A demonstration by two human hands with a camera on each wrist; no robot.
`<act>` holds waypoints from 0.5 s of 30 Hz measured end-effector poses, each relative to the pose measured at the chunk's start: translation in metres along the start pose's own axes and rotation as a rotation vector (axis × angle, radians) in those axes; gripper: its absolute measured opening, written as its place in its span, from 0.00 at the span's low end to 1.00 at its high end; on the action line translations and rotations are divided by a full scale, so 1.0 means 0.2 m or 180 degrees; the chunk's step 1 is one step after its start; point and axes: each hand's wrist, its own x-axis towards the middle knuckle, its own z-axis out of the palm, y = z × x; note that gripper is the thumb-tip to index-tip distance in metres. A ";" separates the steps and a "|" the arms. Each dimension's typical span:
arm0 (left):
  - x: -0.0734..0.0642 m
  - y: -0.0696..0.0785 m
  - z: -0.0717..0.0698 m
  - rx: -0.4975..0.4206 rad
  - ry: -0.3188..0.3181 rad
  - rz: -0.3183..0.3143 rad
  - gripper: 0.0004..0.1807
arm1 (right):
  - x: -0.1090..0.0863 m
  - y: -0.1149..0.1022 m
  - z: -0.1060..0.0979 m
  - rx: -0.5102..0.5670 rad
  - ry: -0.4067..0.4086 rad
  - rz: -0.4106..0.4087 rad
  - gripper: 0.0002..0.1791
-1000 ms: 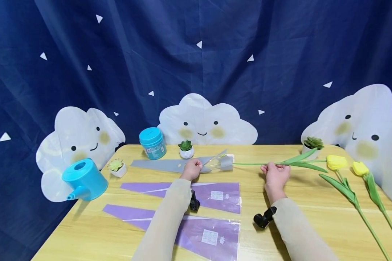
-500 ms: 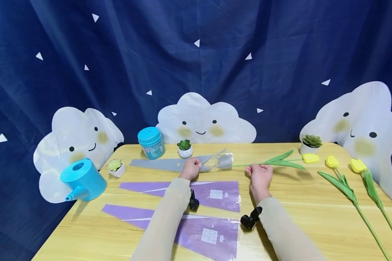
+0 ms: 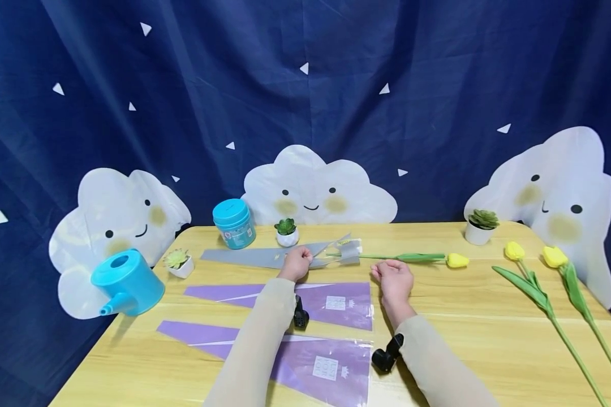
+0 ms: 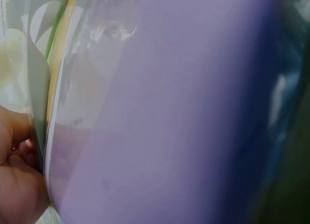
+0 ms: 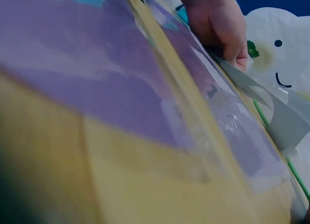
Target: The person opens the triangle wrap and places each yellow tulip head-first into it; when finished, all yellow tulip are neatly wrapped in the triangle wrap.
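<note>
At the back middle of the table, my left hand (image 3: pixel 296 263) pinches the edge of a grey flower wrapping sleeve (image 3: pixel 254 257). That raised edge also shows beside the left hand (image 5: pixel 220 28) in the right wrist view. A yellow artificial tulip (image 3: pixel 457 260) lies sideways, its green stem (image 5: pixel 295 178) running into the sleeve's wide clear end. Just below the stem is my right hand (image 3: pixel 394 282), its fingers bent and the fingertips right at the stem; I cannot tell whether they still grip it.
Two purple wrapping sleeves (image 3: pixel 331 362) lie in front of the hands. Two more tulips (image 3: pixel 555 257) rest at right. Small potted succulents (image 3: pixel 287 232), a blue tub (image 3: pixel 234 223) and a blue watering can (image 3: pixel 127 282) stand around the back and left.
The tulip has slid left, its stem going deeper into the grey sleeve, and its bloom has come down to the table. My right hand moved left too; my left hand stayed on the sleeve.
</note>
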 end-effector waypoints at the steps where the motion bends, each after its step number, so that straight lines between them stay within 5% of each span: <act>1: 0.06 -0.08 0.04 -0.0013 0.0047 0.0131 0.05 | 0.00 0.00 -0.01 -0.0004 -0.0034 -0.0022 0.10; 4: 0.20 -0.27 0.14 -0.0042 0.0150 0.0537 0.07 | 0.02 -0.02 -0.02 -0.0061 -0.0125 -0.0116 0.09; 7: 0.14 -0.21 0.11 -0.0071 0.0165 0.0553 0.07 | 0.05 -0.05 -0.05 -0.0223 -0.0192 -0.0251 0.08; 11: -0.07 0.05 -0.03 -0.0015 0.0049 0.0143 0.05 | 0.10 -0.11 -0.08 -0.0598 -0.0228 -0.0451 0.09; 15: -0.05 0.03 -0.02 -0.0002 0.0044 0.0181 0.05 | 0.16 -0.17 -0.14 -0.1176 -0.0290 -0.0736 0.11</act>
